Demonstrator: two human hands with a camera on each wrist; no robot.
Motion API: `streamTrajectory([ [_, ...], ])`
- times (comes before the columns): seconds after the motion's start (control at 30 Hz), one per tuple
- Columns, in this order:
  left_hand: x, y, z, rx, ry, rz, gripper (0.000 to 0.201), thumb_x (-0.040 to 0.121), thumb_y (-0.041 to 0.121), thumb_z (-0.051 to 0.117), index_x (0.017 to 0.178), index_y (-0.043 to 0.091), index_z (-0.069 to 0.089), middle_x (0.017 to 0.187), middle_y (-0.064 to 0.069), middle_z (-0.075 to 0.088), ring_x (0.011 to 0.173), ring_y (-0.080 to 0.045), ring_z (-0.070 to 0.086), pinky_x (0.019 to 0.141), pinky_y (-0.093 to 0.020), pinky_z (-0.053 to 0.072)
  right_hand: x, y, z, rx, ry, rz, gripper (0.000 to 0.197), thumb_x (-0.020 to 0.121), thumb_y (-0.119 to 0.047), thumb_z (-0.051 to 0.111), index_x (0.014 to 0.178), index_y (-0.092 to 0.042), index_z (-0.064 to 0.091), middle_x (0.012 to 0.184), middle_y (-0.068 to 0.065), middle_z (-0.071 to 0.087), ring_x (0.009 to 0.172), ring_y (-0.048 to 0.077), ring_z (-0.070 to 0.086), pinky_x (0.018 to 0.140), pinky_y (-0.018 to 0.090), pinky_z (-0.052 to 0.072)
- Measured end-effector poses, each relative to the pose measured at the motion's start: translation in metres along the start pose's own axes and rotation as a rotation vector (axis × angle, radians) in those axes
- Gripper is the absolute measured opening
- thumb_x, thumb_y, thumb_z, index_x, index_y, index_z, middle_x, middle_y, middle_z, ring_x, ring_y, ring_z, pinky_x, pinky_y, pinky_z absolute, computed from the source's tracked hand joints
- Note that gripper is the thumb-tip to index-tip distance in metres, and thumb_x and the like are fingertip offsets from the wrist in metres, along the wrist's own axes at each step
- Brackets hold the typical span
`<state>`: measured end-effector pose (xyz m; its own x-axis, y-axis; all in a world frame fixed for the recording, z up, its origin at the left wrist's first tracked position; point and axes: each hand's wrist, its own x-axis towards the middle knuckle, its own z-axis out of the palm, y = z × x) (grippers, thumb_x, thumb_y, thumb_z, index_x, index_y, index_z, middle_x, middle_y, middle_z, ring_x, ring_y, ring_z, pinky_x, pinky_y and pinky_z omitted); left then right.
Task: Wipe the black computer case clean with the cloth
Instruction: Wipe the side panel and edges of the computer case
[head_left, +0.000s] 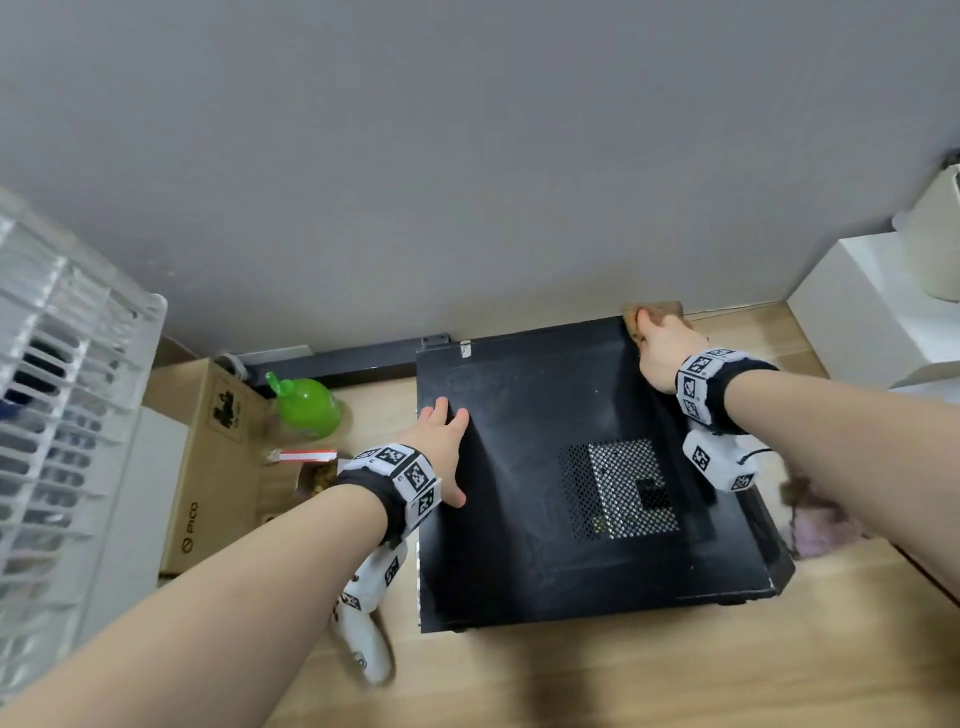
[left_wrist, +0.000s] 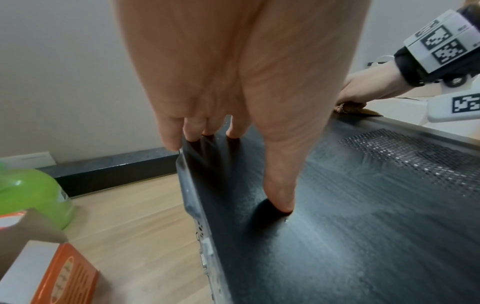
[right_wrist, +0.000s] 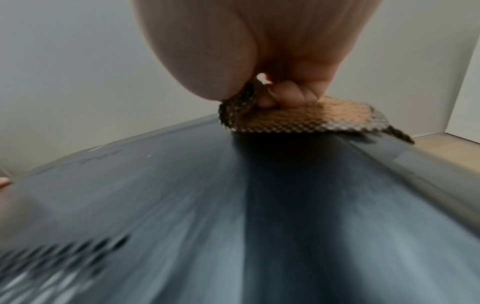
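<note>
We see the black computer case (head_left: 545, 493) lying on its side on the wooden floor (head_left: 571, 686), its far edge close to the grey wall (head_left: 467, 156). The broad upper panel faces us, with a perforated vent (head_left: 621, 488) toward its right half. Dust streaks show on the panel in the left wrist view.

The left hand (head_left: 441, 447) rests flat on the panel near its left edge. Its fingers (left_wrist: 233, 127) are straight and spread, the fingertips touch the metal near the far left corner, and the thumb (left_wrist: 280, 185) presses down further in — the hand holds nothing.

The right hand (head_left: 662, 353) sits at the far right corner of the case. Its fingers (right_wrist: 288, 94) are curled round the cloth (right_wrist: 298, 119), a brown woven piece, and press it onto the panel edge. Part of the cloth overhangs the corner. This view is motion-blurred across the panel surface.

Beside the case on the left:
- a green bottle (head_left: 306, 405), near the wall;
- a cardboard box (head_left: 208, 457), marked PICO;
- a white slatted rack (head_left: 57, 395) at the frame's edge.

A white cabinet (head_left: 872, 332) stands to the right, well apart from the case.
</note>
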<state>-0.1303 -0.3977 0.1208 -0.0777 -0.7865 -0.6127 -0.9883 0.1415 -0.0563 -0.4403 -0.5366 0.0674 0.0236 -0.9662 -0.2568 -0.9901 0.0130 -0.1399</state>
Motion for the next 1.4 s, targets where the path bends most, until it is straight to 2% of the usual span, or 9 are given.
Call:
streamTrajectory([
  [0.27,0.002,0.0,-0.002,-0.005,0.008,0.005,0.125,0.067,0.038,0.086,0.156,0.015,0.001,0.162,-0.013,-0.001,0.15,-0.03,0.007,0.111,-0.048,0.038,-0.007,0.005,-0.008,-0.018,0.027,-0.166,0.044,0.093,-0.015,0.048,0.137,-0.022,0.046,0.12,0.016,0.053,0.103,0.042,0.058,0.085,0.045,0.053],
  [0.43,0.001,0.005,-0.003,0.008,0.038,-0.007,0.124,0.064,0.036,0.088,0.156,0.013,0.008,0.16,-0.014,0.007,0.145,-0.03,0.018,0.108,-0.044,0.04,-0.056,-0.006,0.002,-0.059,-0.132,-0.41,0.052,0.099,-0.02,0.041,0.15,-0.034,0.036,0.119,0.01,0.051,0.102,0.035,0.058,0.087,0.038,0.048],
  [0.63,-0.01,0.002,0.0,-0.171,0.047,-0.019,0.12,0.069,0.027,0.087,0.158,0.016,0.006,0.165,-0.011,-0.005,0.152,-0.026,0.003,0.118,-0.041,0.028,-0.144,-0.055,0.016,-0.049,-0.296,-0.68,0.055,0.102,-0.02,0.038,0.154,-0.034,0.027,0.121,0.006,0.049,0.106,0.028,0.054,0.093,0.032,0.042],
  [0.8,-0.032,0.007,0.007,-0.258,0.159,-0.103,0.099,0.07,0.028,0.085,0.151,0.014,0.029,0.16,-0.012,0.018,0.139,-0.03,0.039,0.108,-0.039,0.041,-0.196,-0.067,0.028,-0.021,-0.319,-0.804,0.053,0.1,-0.018,0.04,0.151,-0.034,0.035,0.123,0.007,0.052,0.109,0.03,0.054,0.095,0.033,0.039],
  [0.93,-0.066,0.022,0.029,-0.248,0.298,-0.072,0.06,0.081,0.025,0.071,0.133,0.009,0.046,0.145,-0.013,0.037,0.129,-0.032,0.047,0.105,-0.04,0.043,-0.211,-0.064,0.028,0.028,-0.314,-0.814,0.052,0.1,-0.018,0.042,0.15,-0.032,0.039,0.127,0.006,0.055,0.115,0.029,0.053,0.1,0.033,0.039],
  [1.07,-0.101,0.029,0.056,-0.304,0.298,-0.025,0.051,0.087,0.025,0.061,0.133,0.007,0.048,0.146,-0.012,0.04,0.131,-0.031,0.045,0.109,-0.038,0.039,-0.226,-0.062,0.027,0.132,-0.275,-0.748,0.052,0.095,-0.019,0.05,0.146,-0.027,0.045,0.147,0.001,0.05,0.136,0.023,0.046,0.114,0.029,0.029],
  [1.2,-0.126,0.023,0.068,-0.279,0.256,0.034,0.052,0.083,0.021,0.057,0.132,0.006,0.049,0.143,-0.008,0.043,0.127,-0.031,0.05,0.105,-0.039,0.042,-0.247,-0.055,0.028,0.171,-0.26,-0.6,0.032,0.093,-0.022,0.052,0.124,-0.024,0.052,0.119,0.003,0.064,0.108,0.029,0.061,0.094,0.034,0.047],
  [1.27,-0.134,0.021,0.075,-0.253,0.255,0.066,0.05,0.081,0.022,0.056,0.128,0.006,0.052,0.137,-0.008,0.047,0.123,-0.032,0.052,0.103,-0.04,0.044,-0.257,-0.055,0.032,0.165,-0.235,-0.529,0.015,0.092,-0.02,0.051,0.106,-0.023,0.05,0.099,0.002,0.062,0.091,0.029,0.059,0.081,0.034,0.047],
  [1.4,-0.151,0.02,0.097,-0.257,0.277,0.148,0.053,0.073,0.026,0.048,0.123,0.009,0.054,0.127,-0.007,0.052,0.116,-0.032,0.054,0.099,-0.04,0.045,-0.286,-0.07,0.04,0.184,-0.199,-0.391,0.008,0.088,-0.022,0.053,0.094,-0.02,0.047,0.094,0.002,0.057,0.086,0.026,0.052,0.077,0.035,0.043],
])
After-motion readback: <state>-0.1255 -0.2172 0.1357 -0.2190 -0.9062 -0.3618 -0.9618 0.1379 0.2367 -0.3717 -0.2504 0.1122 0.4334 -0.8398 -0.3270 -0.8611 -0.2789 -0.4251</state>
